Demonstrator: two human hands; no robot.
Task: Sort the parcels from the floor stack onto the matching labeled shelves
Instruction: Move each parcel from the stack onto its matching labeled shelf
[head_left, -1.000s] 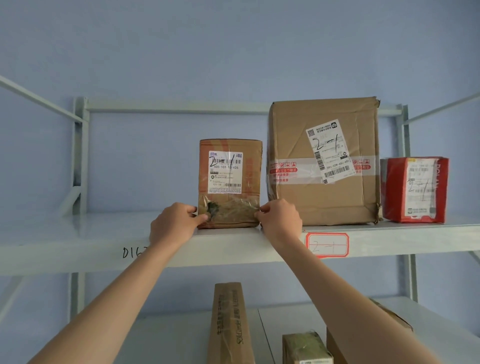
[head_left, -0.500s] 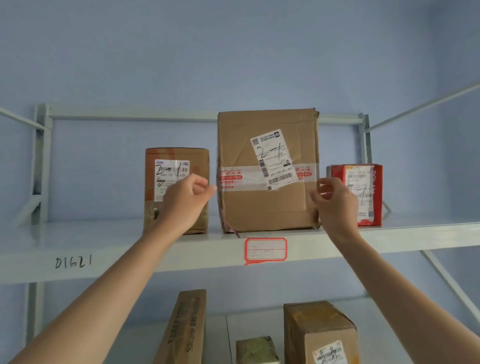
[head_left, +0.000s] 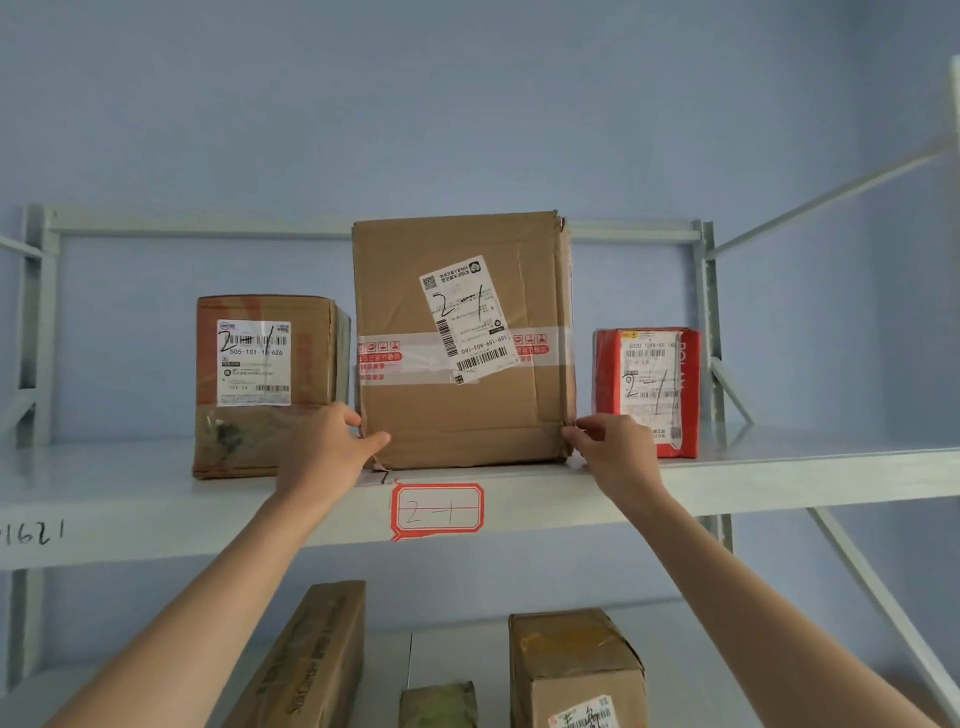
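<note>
**Both hands on the large carton, upper shelf**

Three parcels stand upright on the pale grey metal upper shelf (head_left: 779, 483). A large brown cardboard carton (head_left: 462, 415) with a tilted white label marked "2-1" and a band of printed tape sits near the middle, close to the front edge. A smaller brown cardboard box (head_left: 265, 431) with a white label stands just beside it toward the left end. A red box (head_left: 605, 374) with a white label stands apart toward the right end.

The left hand (head_left: 324, 452) has its fingers curled round the carton's lower left corner, thumb on the front face. The right hand (head_left: 615, 452) pinches the lower right corner with bent fingers.

One red-bordered sticker (head_left: 437, 512) reading "2-1" is fixed to the shelf's front edge, directly below the carton. Handwritten digits (head_left: 34, 532) mark the same edge at the far left.

Three more parcels lie on the lower shelf (head_left: 691, 660): one long narrow brown box (head_left: 306, 660), one small greenish package (head_left: 439, 704) and one brown taped box (head_left: 576, 670) with a label.

The rack's uprights and braces are pale grey; the wall behind is plain blue.
</note>
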